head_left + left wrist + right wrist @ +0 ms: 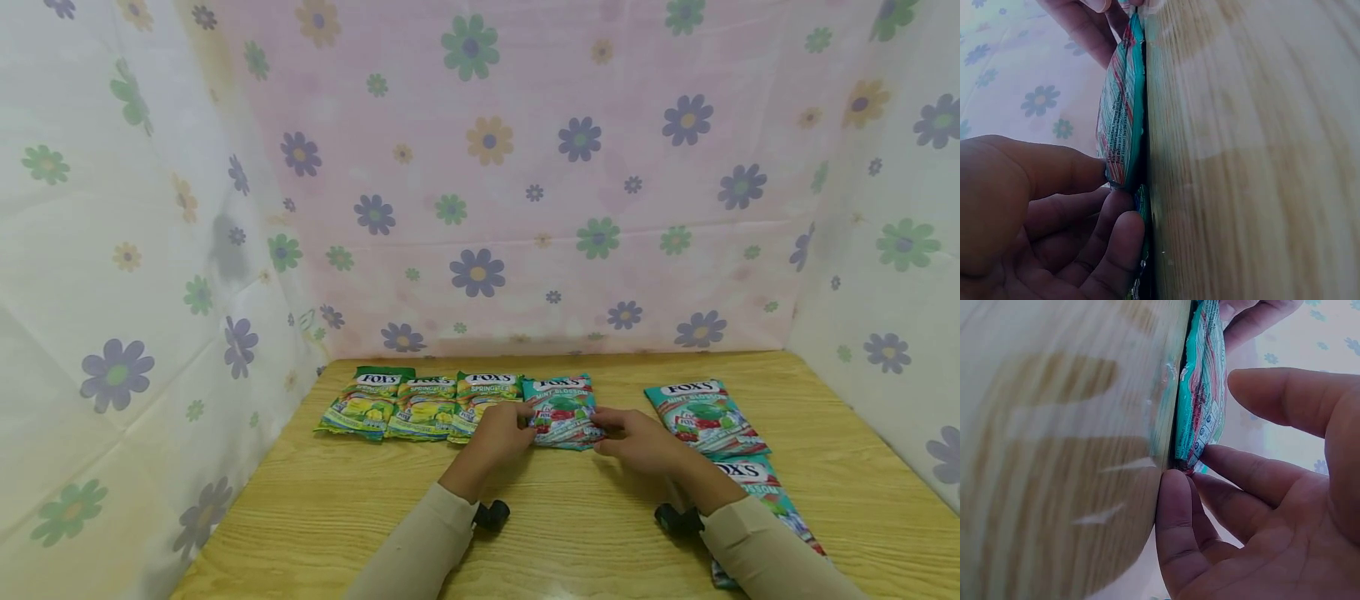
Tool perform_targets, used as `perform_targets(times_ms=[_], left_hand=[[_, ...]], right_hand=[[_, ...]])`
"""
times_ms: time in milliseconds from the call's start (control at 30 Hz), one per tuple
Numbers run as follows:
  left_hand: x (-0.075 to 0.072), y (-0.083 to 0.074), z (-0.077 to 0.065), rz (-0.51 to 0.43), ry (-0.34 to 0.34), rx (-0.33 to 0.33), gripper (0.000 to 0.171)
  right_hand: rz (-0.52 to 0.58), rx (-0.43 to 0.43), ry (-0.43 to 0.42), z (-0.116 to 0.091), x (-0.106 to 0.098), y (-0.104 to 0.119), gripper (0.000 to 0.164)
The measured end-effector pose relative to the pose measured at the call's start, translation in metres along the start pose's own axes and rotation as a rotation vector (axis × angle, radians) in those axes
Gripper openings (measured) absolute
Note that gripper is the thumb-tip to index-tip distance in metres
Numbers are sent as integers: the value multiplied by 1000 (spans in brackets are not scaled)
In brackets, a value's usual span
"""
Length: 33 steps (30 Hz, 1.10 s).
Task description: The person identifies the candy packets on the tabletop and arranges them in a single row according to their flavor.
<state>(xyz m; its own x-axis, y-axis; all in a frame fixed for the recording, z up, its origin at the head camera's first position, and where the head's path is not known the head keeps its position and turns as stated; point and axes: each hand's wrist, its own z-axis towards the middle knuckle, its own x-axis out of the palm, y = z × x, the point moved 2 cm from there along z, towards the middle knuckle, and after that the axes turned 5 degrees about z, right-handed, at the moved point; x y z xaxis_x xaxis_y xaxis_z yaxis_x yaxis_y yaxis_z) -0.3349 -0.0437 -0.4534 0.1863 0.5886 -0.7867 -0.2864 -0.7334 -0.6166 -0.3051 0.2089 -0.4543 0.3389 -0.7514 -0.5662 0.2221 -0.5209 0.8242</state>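
Note:
A teal Fox's Mint Blossom candy bag (562, 412) lies flat on the table between both hands, at the right end of a row. My left hand (501, 429) pinches its left edge; the left wrist view shows the thumb on top and fingers by the side. At the bag's opposite edge, my right hand (641, 437) touches it with extended fingertips, while the thumb (1272, 394) stands off the wrapper. Left of this bag are three yellow-green Spring Tea bags: one (480, 400) beside my left hand, another (425, 410) in the middle, and one (363, 404) outermost.
Another Mint Blossom bag (705, 417) lies right of my right hand. Nearer me is one more teal bag (772, 492), partly hidden by my right forearm. Flowered cloth (480, 208) hangs behind and on both sides of the wooden table (570, 525).

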Motion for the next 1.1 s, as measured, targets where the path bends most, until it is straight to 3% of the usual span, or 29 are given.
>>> perform_targets(times_ms=[467, 733, 1000, 1100], left_hand=[[-1, -3, -1, 5, 11, -10, 36], [-1, -3, -1, 6, 13, -21, 36], [-3, 0, -1, -69, 60, -65, 42], [-4, -3, 0, -73, 56, -49, 44]], right_hand=[[-83, -23, 59, -1, 1, 3, 63], [-74, -12, 90, -3, 2, 6, 69], [-73, 11, 80, -4, 1, 7, 70], [-80, 19, 72, -5, 0, 10, 70]])
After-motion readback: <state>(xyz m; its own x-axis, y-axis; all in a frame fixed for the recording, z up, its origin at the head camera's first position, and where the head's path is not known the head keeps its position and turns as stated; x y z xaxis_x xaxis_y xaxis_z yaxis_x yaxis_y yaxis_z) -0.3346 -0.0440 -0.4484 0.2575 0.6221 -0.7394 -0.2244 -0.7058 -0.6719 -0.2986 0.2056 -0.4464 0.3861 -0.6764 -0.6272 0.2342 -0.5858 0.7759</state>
